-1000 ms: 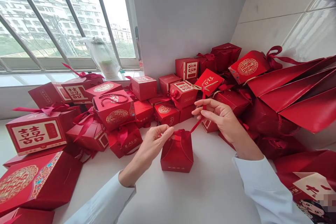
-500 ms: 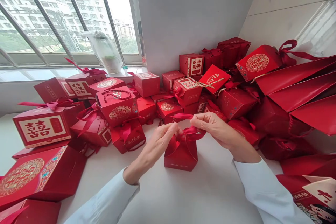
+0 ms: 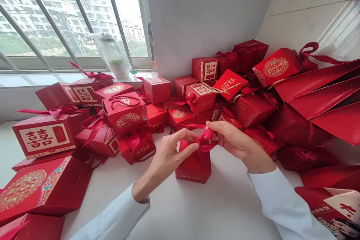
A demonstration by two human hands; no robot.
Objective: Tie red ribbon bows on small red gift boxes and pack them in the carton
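Observation:
A small red gift box (image 3: 194, 167) stands on the white table (image 3: 202, 210) in front of me. A red ribbon (image 3: 206, 137) sits at its top. My left hand (image 3: 171, 150) pinches the ribbon at the box's top left, thumb and forefinger closed on it. My right hand (image 3: 229, 137) grips the ribbon's other part just to the right, fingers closed round it. Both hands meet directly above the box. White sleeves cover both forearms.
Several red gift boxes (image 3: 125, 114) with gold patterns and ribbons are piled along the back and left. Large red paper bags (image 3: 323, 97) lean at the right. A clear plastic bag (image 3: 112, 58) stands on the window sill. A grey wall rises behind the pile.
My right hand came down from holding the ribbon stretched up and right, and now meets the left hand over the box top. The ribbon is gathered between them.

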